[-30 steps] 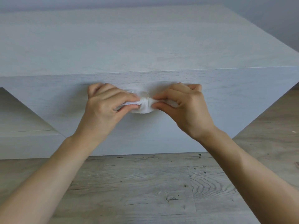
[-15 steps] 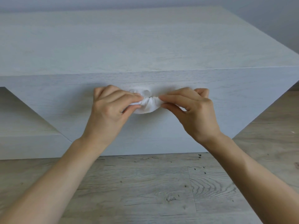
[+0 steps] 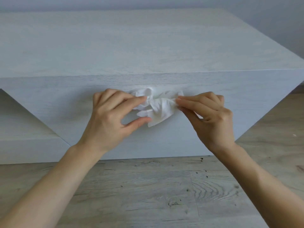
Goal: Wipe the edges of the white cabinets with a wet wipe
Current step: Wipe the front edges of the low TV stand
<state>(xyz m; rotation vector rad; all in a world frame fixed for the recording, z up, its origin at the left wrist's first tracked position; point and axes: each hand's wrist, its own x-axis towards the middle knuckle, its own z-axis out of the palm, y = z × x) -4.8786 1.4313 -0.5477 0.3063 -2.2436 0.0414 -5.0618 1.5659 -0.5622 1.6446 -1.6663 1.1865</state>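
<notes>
A white, wood-grained cabinet [image 3: 148, 46] fills the upper half of the view, its front panel facing me. A crumpled white wet wipe [image 3: 158, 106] hangs in front of that panel, just below the top edge. My left hand [image 3: 113, 117] pinches the wipe's left side between fingertips and thumb. My right hand [image 3: 209, 116] pinches its right end. The wipe is partly spread between the two hands, with a loose corner hanging down. Whether it touches the panel I cannot tell.
A lower white shelf or cabinet section [image 3: 21, 129] sits at the left, set back under the top. Grey wood-plank floor [image 3: 156, 195] runs along the bottom and right. A pale wall [image 3: 271, 22] stands behind the cabinet.
The bunched wipe has been pulled apart and now spreads wider between my hands. Both hands have shifted slightly right and their fingers have loosened from a tight pinch.
</notes>
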